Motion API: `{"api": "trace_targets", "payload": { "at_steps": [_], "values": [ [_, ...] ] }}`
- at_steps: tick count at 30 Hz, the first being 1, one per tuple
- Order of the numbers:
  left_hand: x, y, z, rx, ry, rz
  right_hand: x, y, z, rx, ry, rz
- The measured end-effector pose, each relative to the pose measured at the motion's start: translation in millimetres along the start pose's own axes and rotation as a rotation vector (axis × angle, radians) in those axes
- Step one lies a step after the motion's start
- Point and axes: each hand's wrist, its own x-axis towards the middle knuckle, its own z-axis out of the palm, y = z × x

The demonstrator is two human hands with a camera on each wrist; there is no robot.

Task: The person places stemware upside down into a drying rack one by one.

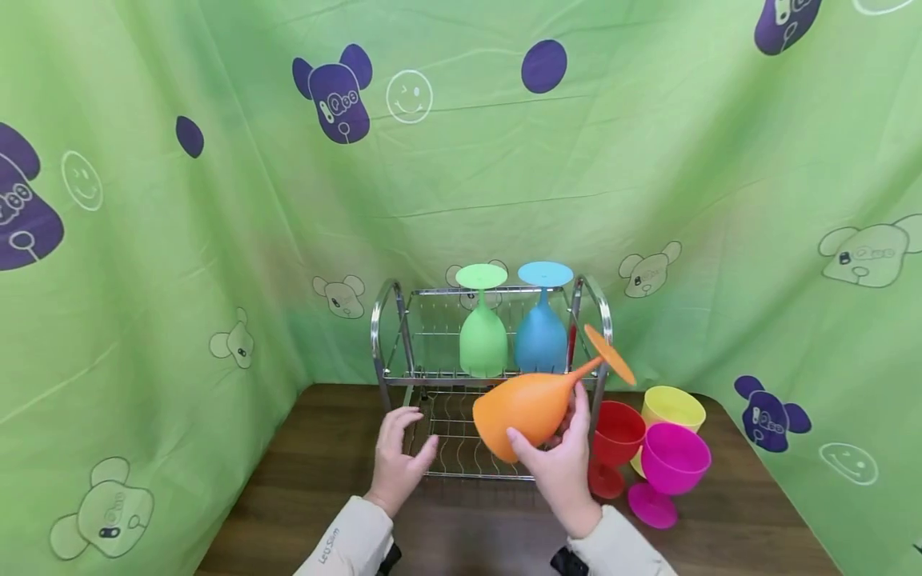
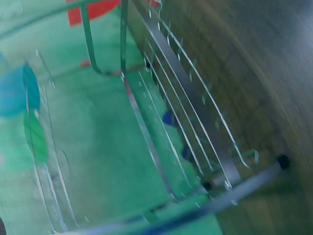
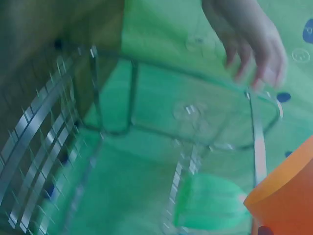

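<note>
My right hand (image 1: pixel 562 472) grips an orange plastic goblet (image 1: pixel 526 408) by its bowl, thumb on the near side. The goblet is tilted, its mouth toward the lower left and its round foot up to the right. It is in front of a two-tier metal dish rack (image 1: pixel 375 332). On the upper tier a green goblet (image 1: pixel 483 344) and a blue goblet (image 1: pixel 542 344) stand upside down side by side. My left hand (image 1: pixel 399 456), fingers loosely bent and holding nothing, is near the rack's left front. The right wrist view shows the orange goblet's rim (image 3: pixel 274 188) beside the green goblet (image 3: pixel 210 203).
To the right of the rack, a red goblet (image 1: pixel 619 432), a yellow goblet (image 1: pixel 675 406) and a magenta goblet (image 1: pixel 675 460) stand upright, close together on the brown wooden table (image 1: pixel 288 480). Green patterned cloth (image 1: pixel 461 160) hangs behind and on both sides.
</note>
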Motion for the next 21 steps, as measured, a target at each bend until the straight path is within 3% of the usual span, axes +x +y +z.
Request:
{"api": "trace_targets", "payload": {
  "at_steps": [2,3,8,10,14,21],
  "values": [
    [1.7,-6.7,-4.9,0.024,0.049,-0.094,12.3,-3.6,-2.0,-0.024,-0.011,-0.024],
    [3.1,-9.3,-7.4,0.024,0.071,-0.171,18.2,-5.4,-2.5,-0.04,-0.019,-0.04],
    [22.5,-17.5,-22.0,-0.121,0.149,-0.691,44.9,-13.6,1.0,-0.137,-0.068,-0.15],
    [32.2,-20.3,-29.2,-0.172,0.137,-0.823,53.9,-17.1,4.9,-0.156,-0.089,-0.179],
    [40.5,-31.8,-40.7,-0.207,0.046,-0.891,68.4,-23.2,16.7,-0.154,-0.127,-0.179],
    [36.9,-53.4,-37.0,-0.259,0.016,-0.946,87.5,-30.6,43.5,-0.148,-0.2,-0.142]
  ]
}}
